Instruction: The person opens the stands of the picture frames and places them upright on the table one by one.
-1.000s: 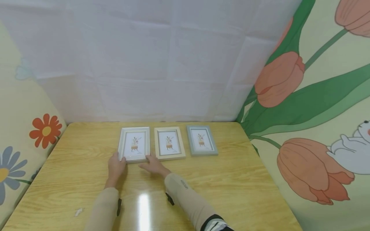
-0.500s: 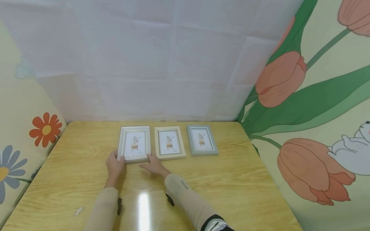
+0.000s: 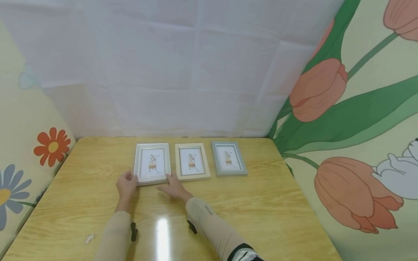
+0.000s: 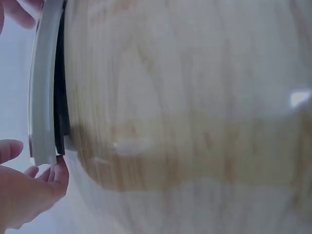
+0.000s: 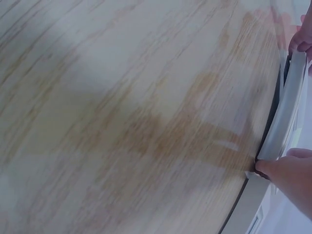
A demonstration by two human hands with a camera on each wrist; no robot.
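Note:
A silver-white picture frame (image 3: 151,163) lies face up at the left of a row of three, each with a plant print. At its front left corner my left hand (image 3: 126,184) holds it, thumb toward the front, fingers by the left edge. The left wrist view has the fingers of this left hand (image 4: 31,197) bent at the end of the frame's edge (image 4: 43,97). My right hand (image 3: 173,187) grips the front right corner, close to the cream frame (image 3: 209,170). In the right wrist view the fingertips (image 5: 263,166) meet the corner of the silver-white frame (image 5: 287,112).
A grey-blue frame (image 3: 241,163) lies right of the cream one. All rest near the back of the wood-grain table (image 3: 267,217), before a white cloth (image 3: 156,72). Walls with printed flowers (image 3: 346,195) stand at both sides.
My left hand has shifted slightly left and toward the front at the corner. The silver-white frame has moved a little to the right at its front edge. My right hand stays nearly still.

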